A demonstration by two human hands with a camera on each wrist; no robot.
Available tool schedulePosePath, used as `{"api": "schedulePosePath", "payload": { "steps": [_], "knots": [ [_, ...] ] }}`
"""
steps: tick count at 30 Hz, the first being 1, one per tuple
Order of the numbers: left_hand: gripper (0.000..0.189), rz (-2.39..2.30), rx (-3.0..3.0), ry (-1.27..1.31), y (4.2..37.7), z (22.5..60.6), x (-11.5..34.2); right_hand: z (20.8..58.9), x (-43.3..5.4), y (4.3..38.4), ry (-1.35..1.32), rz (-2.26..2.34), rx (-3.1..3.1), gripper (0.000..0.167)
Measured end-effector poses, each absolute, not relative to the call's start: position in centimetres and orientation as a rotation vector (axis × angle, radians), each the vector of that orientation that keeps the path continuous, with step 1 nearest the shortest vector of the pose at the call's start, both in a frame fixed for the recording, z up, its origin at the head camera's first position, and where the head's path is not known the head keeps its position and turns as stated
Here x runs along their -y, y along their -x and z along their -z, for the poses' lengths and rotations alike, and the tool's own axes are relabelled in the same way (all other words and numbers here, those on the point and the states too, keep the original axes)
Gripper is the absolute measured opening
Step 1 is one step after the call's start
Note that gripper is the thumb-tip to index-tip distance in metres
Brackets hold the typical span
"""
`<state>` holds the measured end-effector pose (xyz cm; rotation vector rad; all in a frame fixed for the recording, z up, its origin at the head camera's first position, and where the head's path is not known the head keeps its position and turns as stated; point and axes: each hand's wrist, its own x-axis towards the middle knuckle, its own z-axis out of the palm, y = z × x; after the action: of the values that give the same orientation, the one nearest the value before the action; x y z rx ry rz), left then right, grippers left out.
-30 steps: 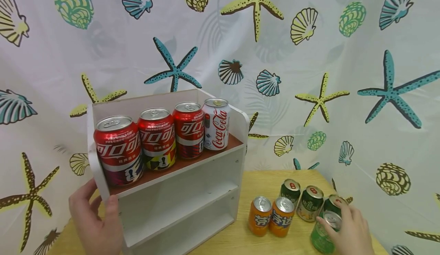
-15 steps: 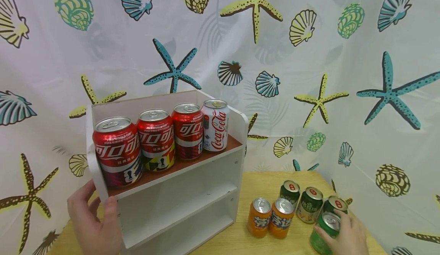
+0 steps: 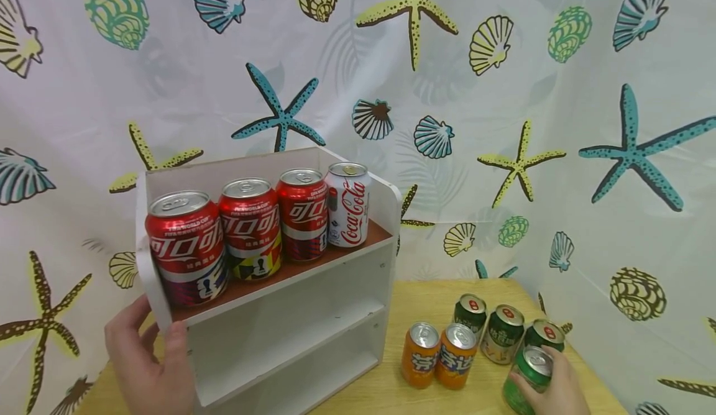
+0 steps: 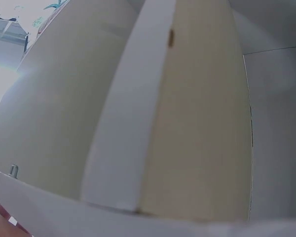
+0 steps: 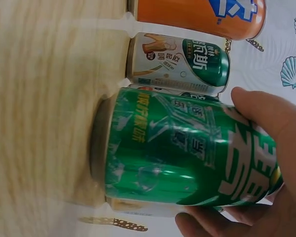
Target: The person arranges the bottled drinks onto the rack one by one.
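Observation:
In the head view, my right hand (image 3: 554,385) grips a green soda can (image 3: 528,374) at the front of a group of cans on the table. The right wrist view shows the fingers and thumb around the upper part of that green can (image 5: 177,148); whether its base touches the table I cannot tell. My left hand (image 3: 151,356) holds the left side panel of a white shelf unit (image 3: 296,303), thumb in front and fingers on the outer side. Across its top level stand three red cola cans (image 3: 252,228) and one white cola can (image 3: 349,207).
Two orange soda cans (image 3: 421,354) stand between the shelf and my right hand. Behind the green can are three dark green-topped cans (image 3: 503,334). The two lower shelf levels face me above the wooden table (image 3: 425,297). A patterned curtain (image 3: 447,185) hangs behind and to the right.
My right hand has moved slightly left and lower, closing around the green can. My left hand stays at the shelf's side panel. The whole view has shifted slightly.

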<state>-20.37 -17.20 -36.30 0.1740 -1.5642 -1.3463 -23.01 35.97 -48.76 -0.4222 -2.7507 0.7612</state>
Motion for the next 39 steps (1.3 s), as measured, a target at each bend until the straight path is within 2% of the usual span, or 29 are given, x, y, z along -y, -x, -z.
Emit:
{"api": "schedulePosePath", "payload": {
  "steps": [21, 31, 39],
  "knots": [
    [0.048, 1.372, 1.549, -0.196, 20.21, 36.08, 16.89, 48.83, -35.87, 22.86, 0.471, -0.858, 2.753, 0.093],
    [0.048, 1.376, 1.543, -0.209, 20.32, 36.12, 16.97, 49.3, -35.95, 22.93, 0.537, -0.917, 2.741, 0.104],
    [0.048, 1.39, 1.569, -0.238, 19.99, 36.0, 16.64, 49.4, -36.04, 22.77, 0.554, -0.911, 2.727, 0.103]
  ]
}}
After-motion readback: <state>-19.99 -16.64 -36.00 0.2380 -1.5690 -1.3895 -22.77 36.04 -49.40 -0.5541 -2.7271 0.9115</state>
